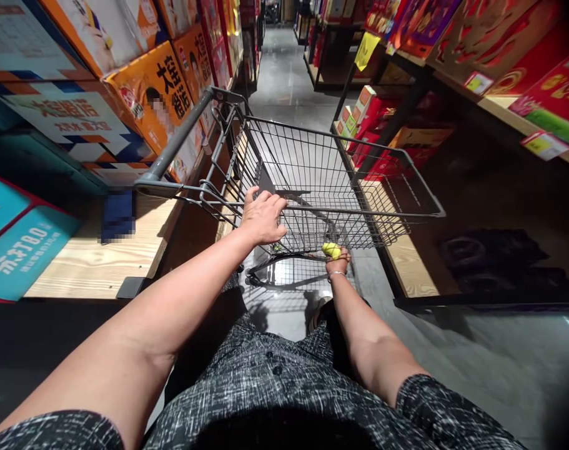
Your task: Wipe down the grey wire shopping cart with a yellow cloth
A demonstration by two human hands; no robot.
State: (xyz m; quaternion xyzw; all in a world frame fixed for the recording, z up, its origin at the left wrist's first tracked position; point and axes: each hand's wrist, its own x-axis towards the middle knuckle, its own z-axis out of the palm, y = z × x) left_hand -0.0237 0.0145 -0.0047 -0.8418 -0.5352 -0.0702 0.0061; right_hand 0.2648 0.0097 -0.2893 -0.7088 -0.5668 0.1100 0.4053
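A grey wire shopping cart (312, 208) stands sideways before me, its handle (172, 144) to the left and its far end to the right. My left hand (264, 215) rests over the near top rail, fingers curled across the rim and closed on it. Lower down, my right hand (339, 261) is closed around a bunched yellow cloth (331, 250). That cloth is against or very close to the lower wires of the basket; contact is partly hidden. No goods show inside the cart's basket.
Orange boxes (148, 100) are stacked on the left, above a wooden shelf (101, 262) with a turquoise box (26, 250). On the right, shelving (401, 256) carries red packages (382, 134). A grey-floored aisle (284, 69) runs ahead between racks.
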